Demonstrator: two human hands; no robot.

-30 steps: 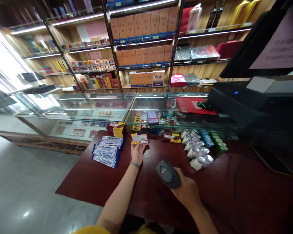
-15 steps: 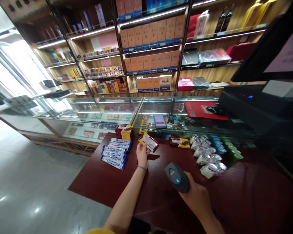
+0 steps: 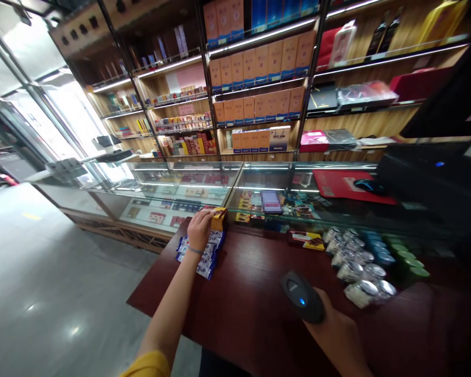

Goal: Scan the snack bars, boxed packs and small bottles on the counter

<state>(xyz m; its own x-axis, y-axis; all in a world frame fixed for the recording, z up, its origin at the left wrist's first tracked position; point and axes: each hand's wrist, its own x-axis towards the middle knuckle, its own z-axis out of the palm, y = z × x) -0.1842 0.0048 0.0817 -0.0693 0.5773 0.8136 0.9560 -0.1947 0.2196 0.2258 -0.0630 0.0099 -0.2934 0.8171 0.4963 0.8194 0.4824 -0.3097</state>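
My left hand (image 3: 200,230) reaches over the small stack of yellow and dark red chocolate boxes (image 3: 219,221) at the back left of the dark red table (image 3: 243,283). Its fingers are closed on a box at the top of the stack. Below the wrist, several blue and silver snack packets (image 3: 207,260) lie fanned out, partly hidden by the hand and forearm. My right hand (image 3: 336,330) grips a black barcode scanner (image 3: 301,297) with a blue light, held above the table. A single chocolate box (image 3: 306,240) lies apart near the glass counter.
Several silver-lidded jars (image 3: 361,292), blue cans (image 3: 380,250) and green cans (image 3: 410,255) stand in rows at the right. Behind the table runs a glass display counter (image 3: 180,178) bearing a red mat (image 3: 329,183) and a mouse (image 3: 368,185). Dark checkout equipment (image 3: 427,178) stands at the far right.
My left hand has carried a chocolate box leftward from mid-table to the stack. The scanner stays in my right hand. The camera view has turned slightly left.
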